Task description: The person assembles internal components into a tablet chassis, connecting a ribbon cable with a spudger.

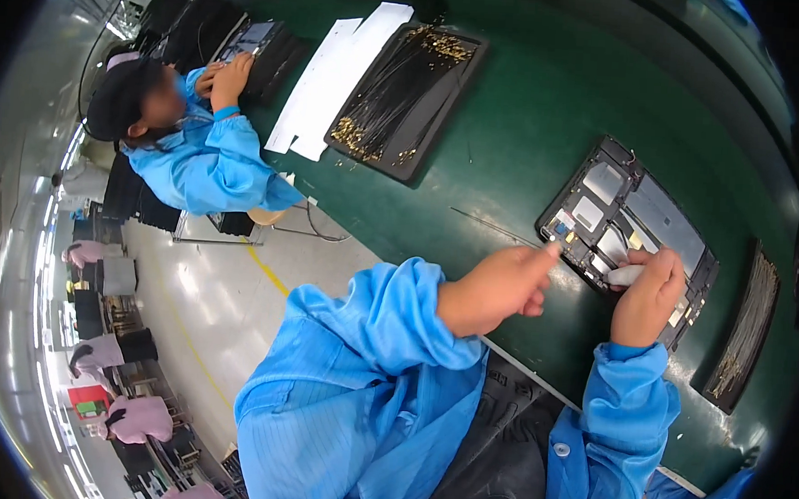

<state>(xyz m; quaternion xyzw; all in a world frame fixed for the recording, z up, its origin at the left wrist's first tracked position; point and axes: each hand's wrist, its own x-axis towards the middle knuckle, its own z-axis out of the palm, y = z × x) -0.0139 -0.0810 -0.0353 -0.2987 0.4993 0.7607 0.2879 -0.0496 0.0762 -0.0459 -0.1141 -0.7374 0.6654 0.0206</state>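
An opened, flat tablet-like device point(593, 183) lies on the green table, its inner boards and silver panels showing. My left hand point(497, 291) is closed at the device's near left edge. Between its thumb and forefinger it pinches a thin dark cable point(491, 223), whose free length trails leftward over the table. My right hand point(652, 294) rests over the device's near part, with its fingers wrapped round a small white tool point(625, 275). The tool's blunt end points left, toward the board; the rest of it is hidden in the fingers.
Beyond my left hand stands a black tray point(433, 134) of thin black cables with gold ends, next to white sheets point(336, 74). A narrow tray of grey cables point(746, 322) lies at the right. A co-worker in blue point(201, 162) handles another device at the far left.
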